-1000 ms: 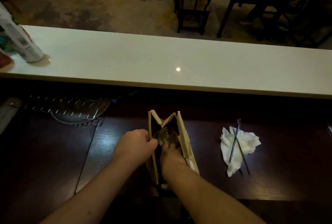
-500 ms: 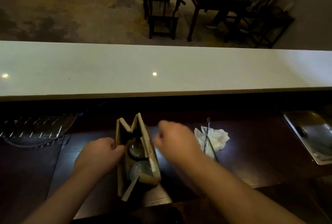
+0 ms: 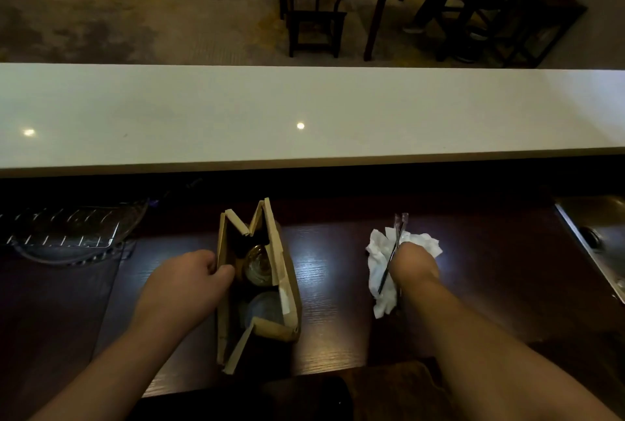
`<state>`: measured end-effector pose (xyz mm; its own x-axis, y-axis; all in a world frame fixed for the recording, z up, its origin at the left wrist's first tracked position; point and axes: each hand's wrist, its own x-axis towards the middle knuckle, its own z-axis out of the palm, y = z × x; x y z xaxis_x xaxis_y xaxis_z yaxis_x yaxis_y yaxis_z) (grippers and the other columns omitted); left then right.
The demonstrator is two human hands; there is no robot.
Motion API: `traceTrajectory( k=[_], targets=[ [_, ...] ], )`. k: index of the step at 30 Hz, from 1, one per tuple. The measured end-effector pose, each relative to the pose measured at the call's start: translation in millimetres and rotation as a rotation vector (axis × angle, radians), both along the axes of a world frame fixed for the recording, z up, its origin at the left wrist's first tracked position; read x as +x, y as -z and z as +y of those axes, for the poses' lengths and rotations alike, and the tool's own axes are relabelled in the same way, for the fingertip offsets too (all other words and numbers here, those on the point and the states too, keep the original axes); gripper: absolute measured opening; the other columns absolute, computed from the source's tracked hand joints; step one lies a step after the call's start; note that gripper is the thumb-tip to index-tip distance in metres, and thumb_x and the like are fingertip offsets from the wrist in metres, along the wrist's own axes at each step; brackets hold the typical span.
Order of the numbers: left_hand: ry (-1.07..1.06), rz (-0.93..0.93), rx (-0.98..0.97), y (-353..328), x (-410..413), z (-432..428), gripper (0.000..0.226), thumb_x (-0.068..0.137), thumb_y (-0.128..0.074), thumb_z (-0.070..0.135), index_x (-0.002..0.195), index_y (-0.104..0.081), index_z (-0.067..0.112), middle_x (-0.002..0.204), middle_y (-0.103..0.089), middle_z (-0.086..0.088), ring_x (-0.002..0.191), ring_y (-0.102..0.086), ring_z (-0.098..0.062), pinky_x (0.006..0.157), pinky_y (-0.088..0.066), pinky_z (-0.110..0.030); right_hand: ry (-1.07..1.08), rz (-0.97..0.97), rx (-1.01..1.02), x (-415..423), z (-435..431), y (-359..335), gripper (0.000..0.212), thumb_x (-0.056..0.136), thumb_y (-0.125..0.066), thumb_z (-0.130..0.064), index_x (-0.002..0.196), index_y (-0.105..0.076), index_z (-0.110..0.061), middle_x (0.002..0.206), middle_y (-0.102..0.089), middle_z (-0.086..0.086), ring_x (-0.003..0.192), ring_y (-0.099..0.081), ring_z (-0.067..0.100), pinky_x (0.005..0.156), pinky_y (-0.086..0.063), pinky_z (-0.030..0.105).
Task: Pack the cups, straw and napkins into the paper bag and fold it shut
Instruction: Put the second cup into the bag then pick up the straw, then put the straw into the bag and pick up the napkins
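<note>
Here my left hand (image 3: 184,282) grips the left wall of the bag (image 3: 291,299), fingers curled over its top edge with the thumb inside, holding the mouth open. The bag stands on the dark tabletop (image 3: 331,329), its top flaps spread apart. Inside it I can see two cups: one clear cup (image 3: 258,265) toward the far end and a second cup (image 3: 265,309) nearer to me, both seen from above.

Right of the bag, well apart from it, the crumpled white napkins (image 3: 380,260) lie on the tabletop. My right hand (image 3: 414,263) rests on top of them, fingers bent downward and hidden from me, so I cannot tell whether they are closed on anything. The straw (image 3: 392,253) lies across the napkins, running from beyond my hand back toward me along the hand's left side, touching or just beside it.

Left of the bag, a wire rack (image 3: 64,231) sits at the far edge of the tabletop.
</note>
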<state>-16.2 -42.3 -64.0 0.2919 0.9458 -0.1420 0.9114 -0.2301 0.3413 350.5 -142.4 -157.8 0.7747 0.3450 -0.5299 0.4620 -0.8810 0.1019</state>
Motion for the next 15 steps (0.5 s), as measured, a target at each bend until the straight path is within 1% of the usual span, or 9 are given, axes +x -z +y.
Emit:
traceTrajectory(
  k=[2, 4, 6, 7, 9, 11, 12, 13, 15],
  targets=[
    [-0.015, -0.004, 0.0, -2, 0, -1, 0.039, 0.084, -0.063, 0.039, 0.055, -0.054, 0.015, 0.05, -0.058, -0.002, 0.051, -0.055, -0.019, 0.045, -0.036, -0.029, 0.002, -0.047, 0.073, 1, 5, -3, 0.043, 0.088, -0.064, -0.046, 0.122, -0.062, -0.02, 0.115, -0.065, 0.012, 0.107, -0.065, 0.028, 0.084, -0.056, 0.038],
    [-0.028, -0.012, 0.003, -3, 0, -3, 0.039, 0.084, -0.063, 0.039, 0.055, -0.053, 0.015, 0.05, -0.058, -0.002, 0.052, -0.055, -0.018, 0.045, -0.034, -0.029, 0.024, -0.009, 0.174, 2, 5, 5, 0.037, 0.089, -0.065, -0.04, 0.116, -0.066, -0.016, 0.089, -0.063, 0.008, 0.094, -0.069, 0.029, 0.08, -0.059, 0.04],
    [-0.033, -0.017, 0.005, -3, -1, -4, 0.039, 0.084, -0.063, 0.04, 0.055, -0.053, 0.016, 0.051, -0.058, -0.001, 0.052, -0.054, -0.016, 0.044, -0.032, -0.029, 0.019, 0.025, 0.243, 1, -2, 19, 0.028, 0.091, -0.063, -0.03, 0.109, -0.07, -0.01, 0.068, -0.049, 0.002, 0.092, -0.069, 0.031, 0.073, -0.056, 0.039],
    [-0.034, -0.017, 0.008, -3, -2, -4, 0.039, 0.084, -0.063, 0.04, 0.056, -0.053, 0.016, 0.051, -0.057, -0.001, 0.052, -0.053, -0.015, 0.044, -0.031, -0.028, 0.004, 0.042, 0.25, -1, -5, 22, 0.025, 0.091, -0.061, -0.025, 0.106, -0.071, -0.009, 0.066, -0.047, 0.001, 0.093, -0.068, 0.031, 0.069, -0.052, 0.037],
    [-0.038, -0.024, 0.014, -2, -2, -4, 0.039, 0.084, -0.063, 0.041, 0.056, -0.053, 0.016, 0.051, -0.057, -0.001, 0.052, -0.054, -0.016, 0.044, -0.032, -0.029, 0.029, 0.045, 0.281, -3, -10, 28, 0.017, 0.089, -0.06, -0.022, 0.096, -0.071, -0.01, 0.072, -0.055, 0.001, 0.092, -0.069, 0.032, 0.066, -0.049, 0.036],
    [-0.047, -0.035, 0.014, -2, -3, -3, 0.038, 0.083, -0.063, 0.041, 0.056, -0.053, 0.016, 0.051, -0.057, -0.002, 0.051, -0.053, -0.015, 0.044, -0.032, -0.029, 0.107, 0.049, 0.319, -1, -7, 28, 0.015, 0.086, -0.067, -0.024, 0.078, -0.064, -0.012, 0.075, -0.065, 0.005, 0.085, -0.07, 0.03, 0.071, -0.055, 0.037],
    [-0.05, -0.034, 0.009, -2, -4, -2, 0.038, 0.083, -0.063, 0.041, 0.056, -0.054, 0.016, 0.052, -0.057, -0.002, 0.051, -0.053, -0.015, 0.044, -0.032, -0.028, 0.122, 0.062, 0.31, 3, -6, 28, 0.016, 0.085, -0.069, -0.024, 0.077, -0.063, -0.012, 0.075, -0.066, 0.007, 0.084, -0.07, 0.029, 0.075, -0.057, 0.039],
    [-0.051, -0.03, 0.0, -2, -4, -2, 0.037, 0.084, -0.063, 0.041, 0.057, -0.054, 0.017, 0.052, -0.058, -0.001, 0.051, -0.053, -0.015, 0.044, -0.033, -0.028, 0.116, 0.086, 0.274, 5, -8, 27, 0.014, 0.087, -0.067, -0.023, 0.084, -0.067, -0.01, 0.076, -0.065, 0.007, 0.084, -0.069, 0.027, 0.077, -0.057, 0.039],
    [-0.058, -0.025, -0.017, -3, -5, -2, 0.037, 0.084, -0.062, 0.043, 0.059, -0.055, 0.017, 0.054, -0.058, -0.001, 0.052, -0.055, -0.015, 0.045, -0.034, -0.028, 0.054, 0.078, 0.244, 9, -11, 26, 0.019, 0.09, -0.063, -0.024, 0.096, -0.07, -0.008, 0.078, -0.062, 0.005, 0.083, -0.066, 0.027, 0.069, -0.051, 0.035]
  ],
)
